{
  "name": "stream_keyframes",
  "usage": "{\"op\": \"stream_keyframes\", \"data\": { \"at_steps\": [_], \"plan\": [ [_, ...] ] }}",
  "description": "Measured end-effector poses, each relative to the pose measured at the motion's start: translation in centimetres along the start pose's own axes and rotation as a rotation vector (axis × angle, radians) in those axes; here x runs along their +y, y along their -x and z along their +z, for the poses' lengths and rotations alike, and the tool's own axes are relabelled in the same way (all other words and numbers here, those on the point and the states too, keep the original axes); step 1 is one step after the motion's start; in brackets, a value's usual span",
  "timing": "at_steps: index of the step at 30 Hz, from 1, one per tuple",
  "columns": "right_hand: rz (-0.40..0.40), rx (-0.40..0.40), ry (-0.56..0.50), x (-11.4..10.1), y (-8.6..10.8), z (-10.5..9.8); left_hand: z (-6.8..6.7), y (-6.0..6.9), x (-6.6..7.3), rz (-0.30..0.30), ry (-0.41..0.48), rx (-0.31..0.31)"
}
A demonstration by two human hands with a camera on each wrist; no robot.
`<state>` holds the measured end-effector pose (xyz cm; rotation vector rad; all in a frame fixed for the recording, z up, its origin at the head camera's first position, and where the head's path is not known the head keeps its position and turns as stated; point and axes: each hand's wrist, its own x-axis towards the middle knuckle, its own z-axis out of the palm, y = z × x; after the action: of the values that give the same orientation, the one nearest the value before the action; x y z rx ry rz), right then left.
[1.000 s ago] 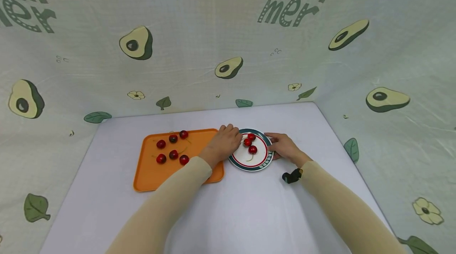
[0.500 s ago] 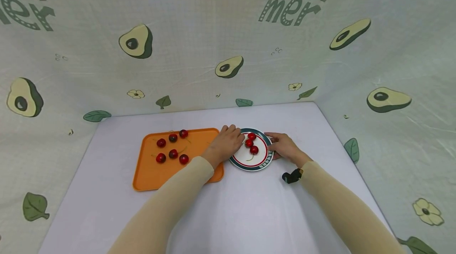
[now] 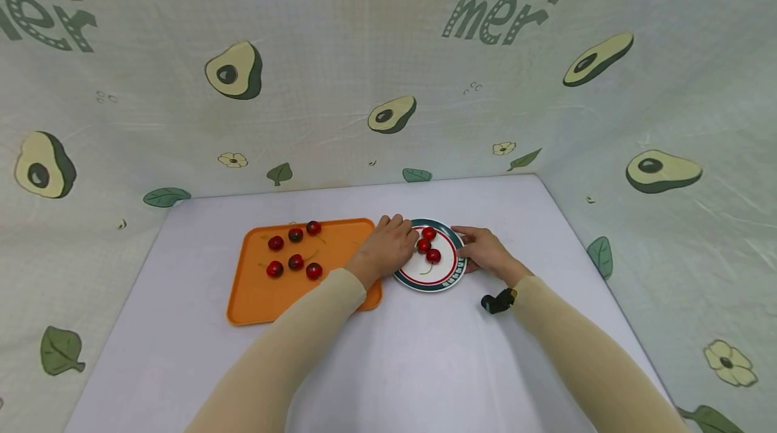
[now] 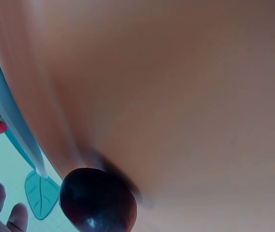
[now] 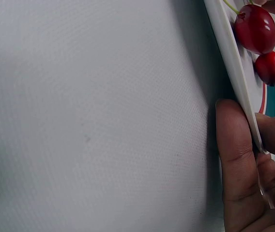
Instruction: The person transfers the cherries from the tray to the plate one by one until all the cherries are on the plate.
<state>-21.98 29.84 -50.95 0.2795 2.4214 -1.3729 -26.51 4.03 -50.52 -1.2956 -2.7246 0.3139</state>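
Observation:
A white plate (image 3: pixel 415 267) with a green rim stands on the table, bearing three red cherries. At its left side my left hand (image 3: pixel 388 244) reaches over the rim, fingers curled beside the middle cherry (image 3: pixel 423 245); it seems to pinch this cherry near its stem, though the fingers hide the contact. My right hand (image 3: pixel 487 254) holds the plate's right edge. In the right wrist view, this edge (image 5: pixel 232 58) lies between thumb and fingers, slightly off the table. A dark cherry (image 4: pixel 99 200) looms close in the left wrist view, on the orange surface.
An orange tray (image 3: pixel 257 298) lies left of the plate, under my left forearm, with several dark red cherries (image 3: pixel 275 269) on it. A black wrist camera (image 3: pixel 498 301) hangs at my right cuff. A patterned cloth (image 3: pixel 315 82) surrounds the table.
My left hand has shifted slightly right over the plate. The middle and front cherries have moved a little right with it. My right hand keeps its hold on the rim.

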Motion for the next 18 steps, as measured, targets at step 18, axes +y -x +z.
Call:
{"op": "stream_keyframes", "data": {
  "at_steps": [18],
  "plan": [
    [-0.001, -0.009, 0.019, 0.1, -0.1, 0.0, -1.4, 2.0, -1.1, -0.042, 0.018, 0.057]
  ]
}}
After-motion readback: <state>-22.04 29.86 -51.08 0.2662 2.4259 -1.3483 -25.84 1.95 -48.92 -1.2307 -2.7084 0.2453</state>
